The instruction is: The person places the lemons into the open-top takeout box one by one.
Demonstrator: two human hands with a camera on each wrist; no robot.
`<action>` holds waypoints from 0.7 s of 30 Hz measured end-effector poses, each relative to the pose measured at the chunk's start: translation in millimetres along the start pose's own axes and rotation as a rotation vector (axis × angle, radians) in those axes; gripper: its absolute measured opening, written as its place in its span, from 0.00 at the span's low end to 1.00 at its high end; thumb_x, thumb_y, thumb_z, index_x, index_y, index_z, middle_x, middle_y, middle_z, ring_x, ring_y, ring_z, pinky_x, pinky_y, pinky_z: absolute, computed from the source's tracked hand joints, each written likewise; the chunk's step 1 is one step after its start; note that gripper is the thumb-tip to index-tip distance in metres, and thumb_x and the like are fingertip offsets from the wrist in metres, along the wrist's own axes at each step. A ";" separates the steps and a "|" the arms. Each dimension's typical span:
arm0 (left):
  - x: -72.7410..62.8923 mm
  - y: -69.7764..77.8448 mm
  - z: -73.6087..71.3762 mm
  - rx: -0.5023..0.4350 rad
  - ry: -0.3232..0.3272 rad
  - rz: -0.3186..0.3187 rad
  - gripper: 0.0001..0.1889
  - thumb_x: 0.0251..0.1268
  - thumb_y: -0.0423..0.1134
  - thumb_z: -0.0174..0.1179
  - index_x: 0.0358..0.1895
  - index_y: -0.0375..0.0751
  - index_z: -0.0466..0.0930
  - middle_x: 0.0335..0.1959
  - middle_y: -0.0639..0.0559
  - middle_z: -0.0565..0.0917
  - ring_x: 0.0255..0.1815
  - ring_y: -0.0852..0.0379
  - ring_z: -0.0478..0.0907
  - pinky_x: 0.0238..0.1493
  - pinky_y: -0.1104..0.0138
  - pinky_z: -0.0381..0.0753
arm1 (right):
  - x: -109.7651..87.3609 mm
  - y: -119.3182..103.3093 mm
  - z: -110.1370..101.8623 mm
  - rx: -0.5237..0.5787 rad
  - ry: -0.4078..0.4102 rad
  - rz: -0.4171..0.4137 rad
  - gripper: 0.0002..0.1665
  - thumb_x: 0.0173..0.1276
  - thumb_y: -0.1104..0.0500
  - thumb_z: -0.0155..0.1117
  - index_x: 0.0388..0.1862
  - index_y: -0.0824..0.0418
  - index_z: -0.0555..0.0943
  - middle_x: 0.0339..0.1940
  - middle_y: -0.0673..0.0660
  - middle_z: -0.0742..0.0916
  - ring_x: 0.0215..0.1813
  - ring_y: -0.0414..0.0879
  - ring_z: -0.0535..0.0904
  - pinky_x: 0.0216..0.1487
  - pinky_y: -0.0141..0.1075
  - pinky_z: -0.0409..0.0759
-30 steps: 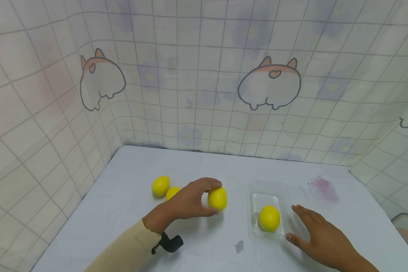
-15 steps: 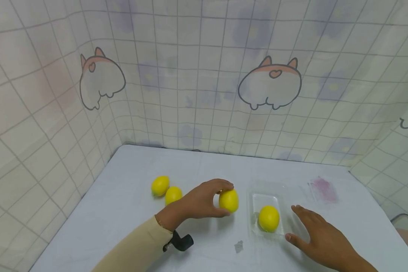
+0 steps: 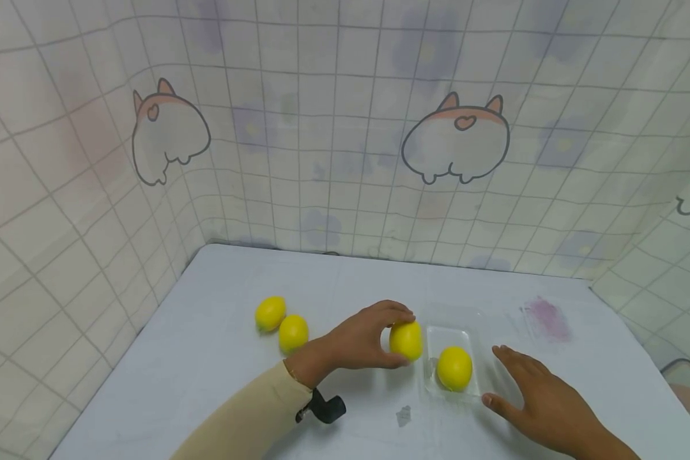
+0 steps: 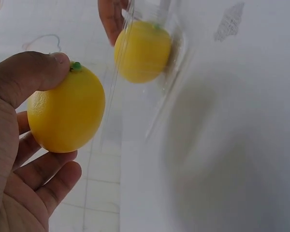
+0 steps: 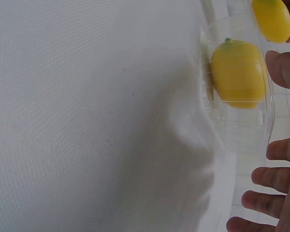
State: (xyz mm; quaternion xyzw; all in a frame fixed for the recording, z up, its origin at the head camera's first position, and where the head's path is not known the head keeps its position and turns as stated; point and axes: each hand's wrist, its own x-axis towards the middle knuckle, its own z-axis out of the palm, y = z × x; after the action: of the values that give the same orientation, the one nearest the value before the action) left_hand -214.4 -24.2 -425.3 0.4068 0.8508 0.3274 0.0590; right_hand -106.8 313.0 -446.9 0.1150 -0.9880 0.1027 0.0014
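Note:
My left hand (image 3: 359, 338) pinches a lemon (image 3: 406, 340) between thumb and fingers, just left of a clear plastic container (image 3: 450, 336). In the left wrist view the held lemon (image 4: 70, 113) shows a small green tip near the thumb. Another lemon (image 3: 454, 368) sits inside the container, seen through its wall in the right wrist view. My right hand (image 3: 543, 404) hovers at the container's right side, fingers spread and holding nothing. Two more lemons, one farther back (image 3: 271, 314) and one nearer (image 3: 293, 333), lie on the table left of my left hand.
A white table (image 3: 333, 281) stands against a wall covered with grid-patterned cloth. A pink smudge (image 3: 547, 321) marks its right side, and a small grey patch (image 3: 404, 416) lies in front of the container. A black device (image 3: 328, 409) is strapped at my left wrist.
My left hand has carried its lemon rightward, up to the container's left edge. The nearer table lemon has come fully into sight behind the wrist. My right hand has stayed in place.

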 end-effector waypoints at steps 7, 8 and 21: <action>9.7 10.8 6.2 -0.013 -0.017 0.006 0.35 0.61 0.49 0.75 0.71 0.48 0.74 0.71 0.60 0.71 0.72 0.62 0.66 0.73 0.67 0.66 | 0.3 -1.7 -1.7 0.004 -0.015 0.015 0.57 0.63 0.20 0.57 0.78 0.56 0.65 0.74 0.64 0.73 0.70 0.64 0.71 0.55 0.67 0.78; 11.0 12.6 7.2 -0.015 -0.019 0.008 0.35 0.61 0.49 0.75 0.71 0.48 0.74 0.71 0.60 0.72 0.72 0.62 0.67 0.73 0.67 0.66 | 0.2 -1.8 -1.8 0.005 -0.015 0.015 0.57 0.63 0.20 0.57 0.78 0.56 0.65 0.74 0.64 0.73 0.70 0.64 0.72 0.55 0.67 0.78; 31.0 20.7 28.8 0.017 -0.021 0.029 0.35 0.62 0.52 0.73 0.71 0.47 0.74 0.70 0.61 0.73 0.70 0.64 0.67 0.71 0.70 0.65 | -0.3 -1.9 -1.3 0.017 0.006 0.004 0.57 0.63 0.21 0.58 0.78 0.57 0.66 0.74 0.64 0.74 0.69 0.64 0.73 0.55 0.66 0.78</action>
State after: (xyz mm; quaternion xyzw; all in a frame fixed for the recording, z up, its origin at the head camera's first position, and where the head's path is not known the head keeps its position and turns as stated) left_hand -210.9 22.5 -430.1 0.4229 0.8469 0.3166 0.0599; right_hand -106.1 311.5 -445.2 0.1128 -0.9874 0.1112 0.0031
